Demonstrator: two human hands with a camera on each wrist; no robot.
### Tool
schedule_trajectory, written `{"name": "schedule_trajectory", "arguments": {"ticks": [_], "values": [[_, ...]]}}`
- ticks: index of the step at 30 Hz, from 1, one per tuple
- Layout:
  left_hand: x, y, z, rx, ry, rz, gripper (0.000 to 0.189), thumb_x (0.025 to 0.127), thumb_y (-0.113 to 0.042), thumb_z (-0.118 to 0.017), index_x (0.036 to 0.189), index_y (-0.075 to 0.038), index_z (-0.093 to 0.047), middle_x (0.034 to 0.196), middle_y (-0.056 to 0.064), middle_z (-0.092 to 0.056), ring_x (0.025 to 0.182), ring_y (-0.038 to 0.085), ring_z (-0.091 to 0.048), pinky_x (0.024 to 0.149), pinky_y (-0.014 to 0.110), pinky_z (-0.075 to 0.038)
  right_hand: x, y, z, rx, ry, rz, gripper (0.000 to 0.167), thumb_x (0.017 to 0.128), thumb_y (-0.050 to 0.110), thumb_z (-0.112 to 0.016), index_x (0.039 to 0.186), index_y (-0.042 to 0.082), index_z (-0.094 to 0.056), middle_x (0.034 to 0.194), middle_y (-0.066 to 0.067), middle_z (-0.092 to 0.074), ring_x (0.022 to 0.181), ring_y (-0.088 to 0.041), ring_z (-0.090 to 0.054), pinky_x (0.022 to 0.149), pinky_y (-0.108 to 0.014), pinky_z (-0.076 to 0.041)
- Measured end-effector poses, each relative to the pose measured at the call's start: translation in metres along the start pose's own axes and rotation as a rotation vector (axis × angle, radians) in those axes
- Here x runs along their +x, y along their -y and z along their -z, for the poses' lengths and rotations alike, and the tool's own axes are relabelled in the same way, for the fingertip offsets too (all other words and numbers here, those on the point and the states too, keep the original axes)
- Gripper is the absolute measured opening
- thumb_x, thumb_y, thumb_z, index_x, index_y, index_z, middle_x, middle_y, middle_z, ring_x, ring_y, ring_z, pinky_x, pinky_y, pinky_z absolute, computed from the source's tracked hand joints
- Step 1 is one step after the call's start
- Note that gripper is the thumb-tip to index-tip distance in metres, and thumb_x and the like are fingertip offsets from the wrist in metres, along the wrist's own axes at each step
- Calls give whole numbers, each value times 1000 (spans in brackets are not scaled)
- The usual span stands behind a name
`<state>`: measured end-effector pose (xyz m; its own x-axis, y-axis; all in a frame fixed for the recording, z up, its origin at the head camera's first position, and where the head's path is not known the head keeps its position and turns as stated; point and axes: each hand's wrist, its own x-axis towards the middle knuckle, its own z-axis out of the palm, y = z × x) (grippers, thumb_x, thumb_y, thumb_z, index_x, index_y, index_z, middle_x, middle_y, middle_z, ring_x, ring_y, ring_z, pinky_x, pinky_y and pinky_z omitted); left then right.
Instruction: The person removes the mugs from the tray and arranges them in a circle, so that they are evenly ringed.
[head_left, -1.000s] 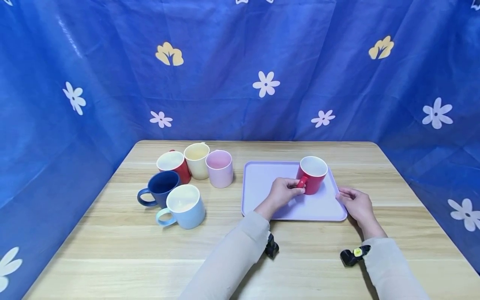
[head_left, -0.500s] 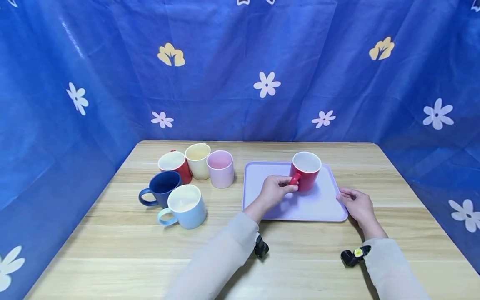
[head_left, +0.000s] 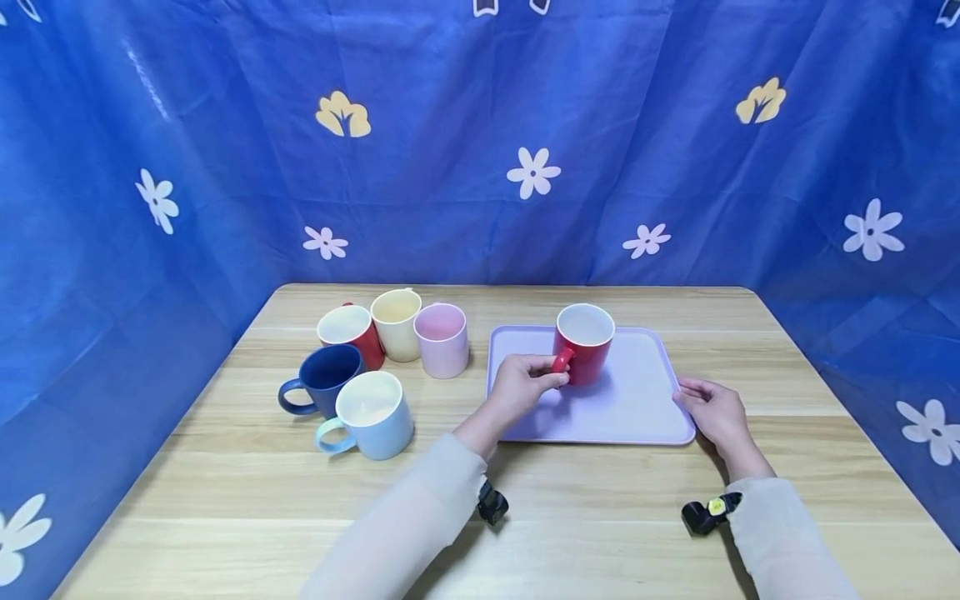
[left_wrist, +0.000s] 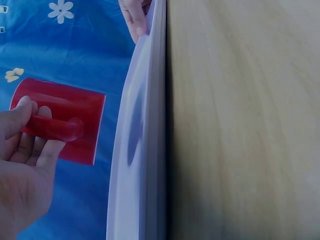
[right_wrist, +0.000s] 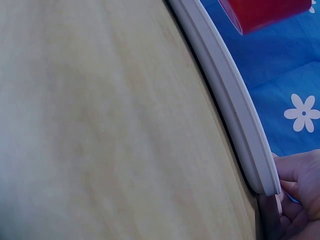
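My left hand point(head_left: 517, 385) pinches the handle of a red mug point(head_left: 588, 354) with a white inside. The mug is upright and held above the lilac tray point(head_left: 637, 408); in the left wrist view a gap separates the red mug point(left_wrist: 75, 102) from the tray point(left_wrist: 131, 165), where its shadow falls. At the tray's right edge, my right hand point(head_left: 716, 412) grips the rim, thumb and fingers on either side. The right wrist view shows that hand point(right_wrist: 302, 175) at the corner of the tray point(right_wrist: 235, 100).
Left of the tray stand a second red mug point(head_left: 367, 343), a cream mug point(head_left: 401, 337), a pink mug point(head_left: 442, 354), a navy mug point(head_left: 322, 379) and a light blue mug point(head_left: 386, 429), close together. They share a wooden table point(head_left: 600, 517) backed by a blue flowered cloth point(head_left: 450, 167).
My left hand has carried the red mug leftward over the tray, from its right part toward the middle, lifting it slightly. My right hand has stayed at the tray's edge.
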<state>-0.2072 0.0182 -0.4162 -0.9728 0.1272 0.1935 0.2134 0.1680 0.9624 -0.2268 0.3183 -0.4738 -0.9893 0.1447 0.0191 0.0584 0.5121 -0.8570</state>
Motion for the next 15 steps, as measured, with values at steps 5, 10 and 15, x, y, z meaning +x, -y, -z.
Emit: {"name": "schedule_trajectory", "arguments": {"ticks": [5,10,15], "values": [[-10,-1,14,0,2,-18,21,80,0,-73,99,8,-71,90,18,-70,78,12,-64,73,26,-53,-1,0,0,10,0,14,39,90,12,-64,122,-11,-57,111,-25,-64,76,10,-53,68,-8,-44],[-21,-2,27,10,-13,-13,19,80,1,-73,98,8,-71,88,17,-71,74,11,-64,73,26,-53,-1,0,0,4,-3,16,39,90,12,-63,122,-10,-58,110,-24,-64,77,9,-53,68,-9,-45],[-32,-1,38,14,-39,-4,19,80,2,-73,97,9,-71,86,17,-70,72,10,-64,71,27,-54,-1,1,0,-9,-4,5,39,91,13,-63,122,-9,-58,111,-23,-64,78,7,-54,68,-9,-45]]}}
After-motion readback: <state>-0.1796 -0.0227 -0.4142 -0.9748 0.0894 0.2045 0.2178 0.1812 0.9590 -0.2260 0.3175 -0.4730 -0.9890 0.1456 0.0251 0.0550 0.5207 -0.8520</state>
